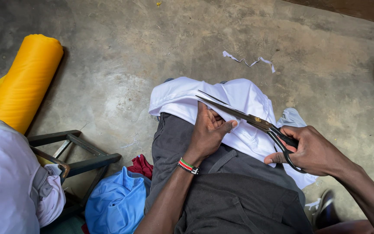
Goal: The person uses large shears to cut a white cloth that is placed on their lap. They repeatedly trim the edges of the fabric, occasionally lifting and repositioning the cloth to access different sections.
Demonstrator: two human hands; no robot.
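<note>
Head view: right hand grip closed around scissors, left hand grip pinching white cloth on lap.

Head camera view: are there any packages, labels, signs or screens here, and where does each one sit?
None show in this view: no package, label, sign or screen.
What is there: white cloth over the lap, held by the left hand.
Dark scissors in the right hand, blades open.
Yellow fabric roll on the concrete floor, far left.
</note>
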